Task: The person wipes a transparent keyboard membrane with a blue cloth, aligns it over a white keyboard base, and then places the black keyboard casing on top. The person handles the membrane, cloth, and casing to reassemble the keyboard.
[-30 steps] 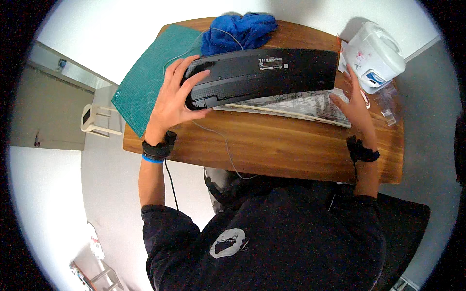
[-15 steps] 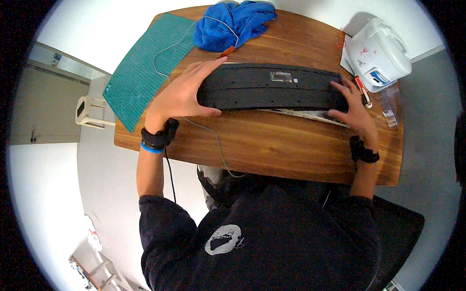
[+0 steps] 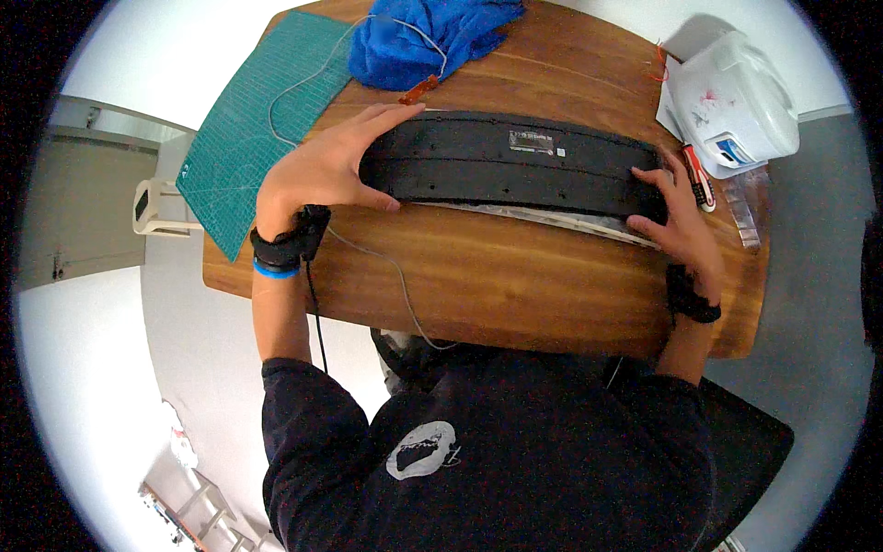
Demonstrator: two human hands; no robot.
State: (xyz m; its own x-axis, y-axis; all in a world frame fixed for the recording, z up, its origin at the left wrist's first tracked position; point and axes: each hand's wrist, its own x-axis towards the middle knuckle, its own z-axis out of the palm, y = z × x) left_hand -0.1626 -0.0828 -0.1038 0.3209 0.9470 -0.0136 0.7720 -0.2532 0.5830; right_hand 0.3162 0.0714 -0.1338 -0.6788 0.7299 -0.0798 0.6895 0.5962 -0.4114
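Panel (image 3: 497,170) over table (image 3: 515,285), cutting mat (image 3: 253,129) at left, cloth (image 3: 418,51) behind, tool (image 3: 698,177) at right, container (image 3: 736,97) behind tool

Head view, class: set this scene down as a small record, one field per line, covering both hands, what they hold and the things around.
Object in hands: long black panel, label facing up
Left hand: grips its left end
Right hand: grips its right end
Along panel's near edge: pale-edged flat item, mostly hidden
Left: green mat
Far side: blue cloth
Right: white container, clear plastic piece
Surface: brown wooden table
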